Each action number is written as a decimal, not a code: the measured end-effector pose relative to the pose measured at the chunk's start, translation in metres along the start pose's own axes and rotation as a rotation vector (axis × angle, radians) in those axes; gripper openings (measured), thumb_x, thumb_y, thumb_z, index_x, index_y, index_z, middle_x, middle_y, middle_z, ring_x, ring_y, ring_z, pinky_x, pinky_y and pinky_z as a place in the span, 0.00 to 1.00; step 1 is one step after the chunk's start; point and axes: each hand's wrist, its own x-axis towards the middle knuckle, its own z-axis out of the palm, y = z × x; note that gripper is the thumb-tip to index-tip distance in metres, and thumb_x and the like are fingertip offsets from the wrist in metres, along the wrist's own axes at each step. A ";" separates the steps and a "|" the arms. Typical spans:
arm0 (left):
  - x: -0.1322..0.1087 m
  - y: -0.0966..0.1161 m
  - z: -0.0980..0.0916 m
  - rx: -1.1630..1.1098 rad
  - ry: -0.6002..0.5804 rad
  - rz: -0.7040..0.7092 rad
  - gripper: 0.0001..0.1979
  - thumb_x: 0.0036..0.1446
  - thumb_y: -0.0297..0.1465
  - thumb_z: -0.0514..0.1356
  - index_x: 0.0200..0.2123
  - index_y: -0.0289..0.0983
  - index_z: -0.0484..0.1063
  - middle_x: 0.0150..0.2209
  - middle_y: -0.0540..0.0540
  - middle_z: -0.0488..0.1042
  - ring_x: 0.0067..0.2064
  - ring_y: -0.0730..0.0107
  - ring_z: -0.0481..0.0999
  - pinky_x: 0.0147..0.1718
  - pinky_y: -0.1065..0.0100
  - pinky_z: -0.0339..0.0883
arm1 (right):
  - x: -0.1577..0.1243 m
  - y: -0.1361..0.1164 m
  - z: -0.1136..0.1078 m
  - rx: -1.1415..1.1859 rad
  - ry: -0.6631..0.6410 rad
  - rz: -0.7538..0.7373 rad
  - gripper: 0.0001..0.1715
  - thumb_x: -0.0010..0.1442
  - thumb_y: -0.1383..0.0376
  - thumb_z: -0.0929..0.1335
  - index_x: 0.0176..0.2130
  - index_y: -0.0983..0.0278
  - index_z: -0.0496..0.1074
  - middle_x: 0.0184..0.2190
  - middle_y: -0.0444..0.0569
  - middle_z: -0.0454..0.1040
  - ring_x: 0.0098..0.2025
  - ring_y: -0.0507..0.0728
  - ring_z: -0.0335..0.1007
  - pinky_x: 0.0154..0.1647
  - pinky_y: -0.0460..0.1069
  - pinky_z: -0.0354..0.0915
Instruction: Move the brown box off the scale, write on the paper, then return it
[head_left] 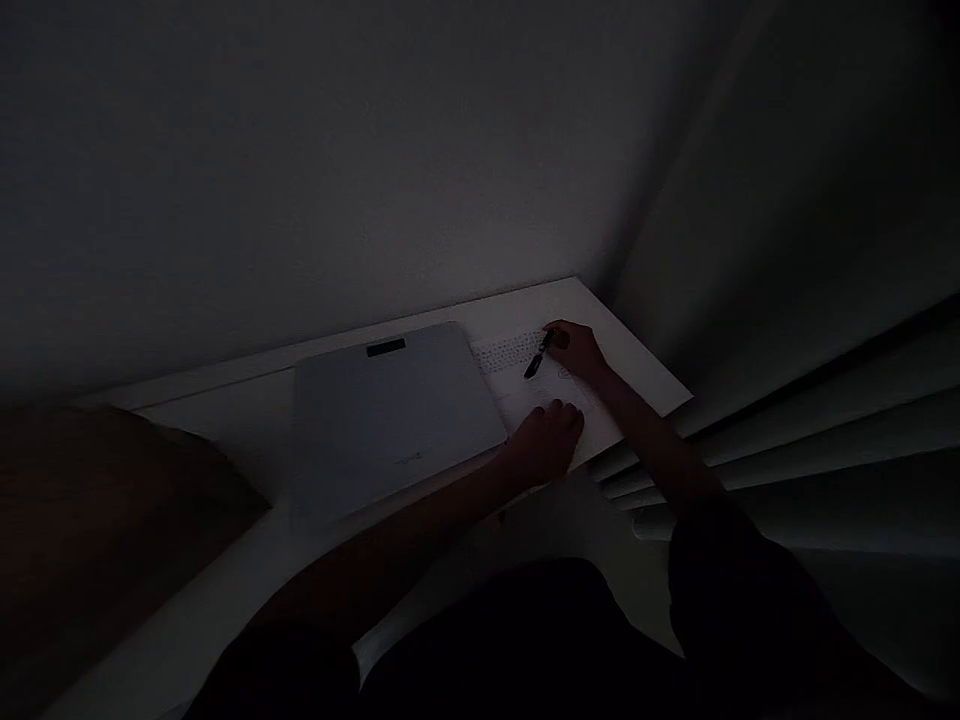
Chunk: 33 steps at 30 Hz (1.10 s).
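While the right hand (581,352) grasps the pen (535,365) slantwise over the paper (517,392), the left hand (546,442) rests there, curled around what I cannot tell, and slack pressure from it could let the paper skid

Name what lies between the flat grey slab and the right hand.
In the head view, marked paper lies between the flat grey slab and the right hand; the dark pen in that hand slants over it.

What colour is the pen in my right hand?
The pen looks mostly black, seen in the head view.
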 end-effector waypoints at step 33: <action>-0.062 0.012 -0.032 0.108 -0.024 0.030 0.24 0.70 0.31 0.44 0.66 0.30 0.56 0.59 0.33 0.65 0.56 0.54 0.66 0.47 0.57 0.66 | -0.001 0.006 0.006 -0.095 0.010 -0.088 0.20 0.58 0.69 0.62 0.47 0.70 0.76 0.45 0.57 0.76 0.47 0.61 0.72 0.54 0.56 0.66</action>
